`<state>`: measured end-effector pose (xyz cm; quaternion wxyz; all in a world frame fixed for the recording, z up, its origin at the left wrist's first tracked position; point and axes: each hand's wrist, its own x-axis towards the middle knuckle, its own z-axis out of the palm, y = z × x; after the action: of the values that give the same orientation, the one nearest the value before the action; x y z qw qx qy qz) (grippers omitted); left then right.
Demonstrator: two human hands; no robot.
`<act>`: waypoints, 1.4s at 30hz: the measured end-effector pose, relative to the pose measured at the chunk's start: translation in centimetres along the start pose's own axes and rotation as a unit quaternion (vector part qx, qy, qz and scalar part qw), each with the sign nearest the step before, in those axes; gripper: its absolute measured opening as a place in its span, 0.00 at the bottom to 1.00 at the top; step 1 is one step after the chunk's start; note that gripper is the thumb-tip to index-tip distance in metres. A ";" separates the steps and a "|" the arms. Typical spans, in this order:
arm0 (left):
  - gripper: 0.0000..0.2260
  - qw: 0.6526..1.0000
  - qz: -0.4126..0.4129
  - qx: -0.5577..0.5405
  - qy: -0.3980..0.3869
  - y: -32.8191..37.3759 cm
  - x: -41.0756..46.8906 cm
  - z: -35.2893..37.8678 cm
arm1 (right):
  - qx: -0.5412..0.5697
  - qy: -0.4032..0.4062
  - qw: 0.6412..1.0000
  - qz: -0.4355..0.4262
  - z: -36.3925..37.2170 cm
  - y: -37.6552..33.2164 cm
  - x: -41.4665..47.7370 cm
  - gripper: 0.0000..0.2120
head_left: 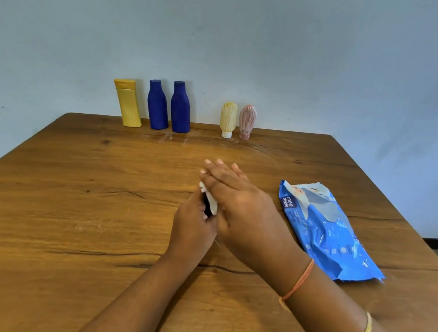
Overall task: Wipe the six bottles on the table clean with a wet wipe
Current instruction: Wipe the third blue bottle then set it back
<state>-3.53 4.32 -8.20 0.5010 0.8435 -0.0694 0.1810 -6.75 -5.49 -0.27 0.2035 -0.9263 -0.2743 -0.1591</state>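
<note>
Wiping looks under way mid-table. A dark bottle (206,208), mostly hidden, is steadied by the left hand (193,228), its fingers curled round it. The right hand (243,209), fingers straight, presses the limp white wet wipe (210,198) against it.

Standing by the wall, likely awaiting their turn, are:
- a smooth yellow bottle (128,103)
- a blue bottle (158,105)
- a second blue bottle (180,109)
- a streaked yellow tube (228,118)
- a pink tube (247,121)

A crinkly wipe pack (324,231) lies just right of the hands.
</note>
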 end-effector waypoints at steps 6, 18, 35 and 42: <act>0.16 0.998 0.015 -0.062 0.009 0.2 -0.4 -0.2 | 0.071 0.042 0.992 0.095 -0.9 2.0 0.3 0.24; 0.14 0.999 0.017 -0.033 0.014 0.2 -0.3 -0.2 | 0.041 0.010 0.995 0.086 -1.4 1.6 0.5 0.24; 0.10 0.996 0.031 0.078 0.001 -0.4 0.0 0.2 | -0.012 0.025 1.000 0.014 0.8 -0.4 0.1 0.22; 0.11 0.999 0.029 0.029 -0.008 0.0 -0.2 -0.1 | -0.021 0.098 0.994 -0.053 2.0 0.4 -0.1 0.21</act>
<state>-3.78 4.40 -8.21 0.4701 0.8568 -0.0921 0.1909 -6.25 -4.89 -2.21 0.2013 -0.8946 -0.2982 -0.2649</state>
